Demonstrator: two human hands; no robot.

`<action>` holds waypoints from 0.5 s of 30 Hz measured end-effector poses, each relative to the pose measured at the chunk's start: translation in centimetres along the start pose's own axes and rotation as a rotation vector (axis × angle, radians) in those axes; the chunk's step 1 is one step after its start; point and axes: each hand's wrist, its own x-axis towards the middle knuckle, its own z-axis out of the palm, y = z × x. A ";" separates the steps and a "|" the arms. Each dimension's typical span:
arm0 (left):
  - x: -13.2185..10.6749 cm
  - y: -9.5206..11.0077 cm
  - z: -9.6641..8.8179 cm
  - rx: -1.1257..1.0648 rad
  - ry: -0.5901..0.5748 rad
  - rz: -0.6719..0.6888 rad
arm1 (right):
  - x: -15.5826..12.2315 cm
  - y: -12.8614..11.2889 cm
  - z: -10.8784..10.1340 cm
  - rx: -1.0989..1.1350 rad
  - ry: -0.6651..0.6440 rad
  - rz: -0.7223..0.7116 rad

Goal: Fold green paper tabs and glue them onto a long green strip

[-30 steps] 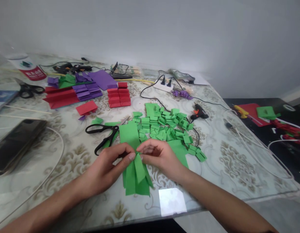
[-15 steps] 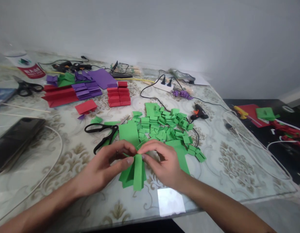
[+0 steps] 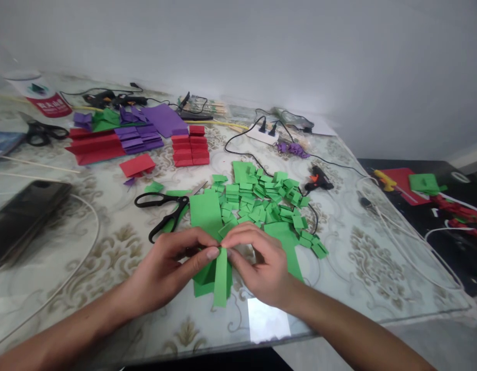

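Observation:
Between both hands a folded strip of green paper (image 3: 220, 281) hangs down, its top edge pinched by the fingertips. My left hand (image 3: 180, 263) grips it with thumb and index finger; my right hand (image 3: 257, 257) pinches the same edge from the other side. Behind the strip, more green folds partly show, and I cannot make out whether they belong to it. Beyond the hands lie a flat green sheet (image 3: 205, 208) and a heap of small folded green paper pieces (image 3: 257, 193). Black-handled scissors (image 3: 172, 203) lie partly open just left of the sheet.
A phone (image 3: 26, 219) lies at the left with a white cable around it. Red folded papers (image 3: 191, 149) and a purple sheet (image 3: 165, 119) are farther back. A power strip (image 3: 263, 134) and a glue gun (image 3: 319, 179) stand behind the green heap. A bottle (image 3: 45, 95) is back left.
The pinched green strip has swung slightly and its front fold shows paler and narrower. My left thumb has shifted a little toward the right hand. The view has moved slightly.

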 end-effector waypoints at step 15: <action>-0.1 -0.1 -0.1 0.024 -0.026 0.053 | -0.7 -0.1 0.1 -0.049 -0.010 -0.064</action>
